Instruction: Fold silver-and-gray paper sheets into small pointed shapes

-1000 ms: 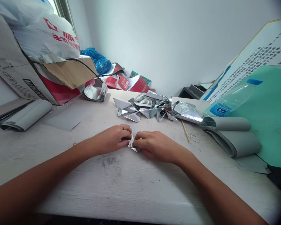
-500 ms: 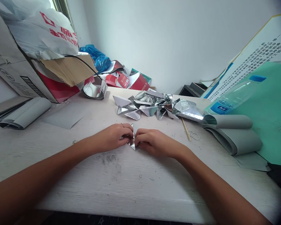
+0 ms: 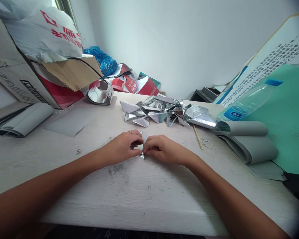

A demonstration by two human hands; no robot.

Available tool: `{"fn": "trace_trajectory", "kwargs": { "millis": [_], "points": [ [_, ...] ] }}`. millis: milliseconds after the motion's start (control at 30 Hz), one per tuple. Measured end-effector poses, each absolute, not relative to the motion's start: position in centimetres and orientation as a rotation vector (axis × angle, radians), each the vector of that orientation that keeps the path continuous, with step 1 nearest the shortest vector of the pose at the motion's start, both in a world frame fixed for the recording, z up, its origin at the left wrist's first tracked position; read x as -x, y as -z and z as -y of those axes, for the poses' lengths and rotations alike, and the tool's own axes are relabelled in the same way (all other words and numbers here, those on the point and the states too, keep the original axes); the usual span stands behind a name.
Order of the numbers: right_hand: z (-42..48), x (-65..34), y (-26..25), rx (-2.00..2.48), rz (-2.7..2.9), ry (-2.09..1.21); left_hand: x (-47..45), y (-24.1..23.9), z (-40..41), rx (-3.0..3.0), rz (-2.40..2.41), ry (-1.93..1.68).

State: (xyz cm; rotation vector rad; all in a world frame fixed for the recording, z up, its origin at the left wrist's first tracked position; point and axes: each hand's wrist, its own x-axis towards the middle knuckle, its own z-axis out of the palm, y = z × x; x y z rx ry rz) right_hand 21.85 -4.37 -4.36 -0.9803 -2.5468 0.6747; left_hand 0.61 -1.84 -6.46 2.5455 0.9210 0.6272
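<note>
Between my hands, at the middle of the table, is a small folded piece of silver foil paper [image 3: 141,146] with a pointed lower end. My left hand [image 3: 126,145] is closed on its left side, thumb and fingers pinching it; a ring shows on one finger. My right hand [image 3: 161,149] has its fingers bent together and pinches the right edge of the same piece. Part of the fold is hidden by my fingers. Just beyond lies a heap of folded silver foil pieces [image 3: 156,116], their shiny and grey sides showing.
Grey paper stacks lie rolled at left [image 3: 27,121] and right [image 3: 261,146]. A flat sheet [image 3: 67,122] rests left of my hands. A wooden stick [image 3: 197,136] and rubber band [image 3: 206,143] lie right of them. A plastic bottle [image 3: 249,101] and a carton [image 3: 15,66] flank the table [image 3: 149,202].
My left thumb has moved down along the foil piece, towards its lower point. The fingers of my right hand are drawn closer together at its right edge.
</note>
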Motion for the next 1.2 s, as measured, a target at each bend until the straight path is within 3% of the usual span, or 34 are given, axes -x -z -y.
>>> {"fn": "trace_trajectory", "kwargs": {
  "millis": [1200],
  "points": [
    [5.0,-20.5,4.6,1.319,2.408,-0.638,-1.5,6.2,2.6,-2.355,-0.973,-0.683]
  ]
}}
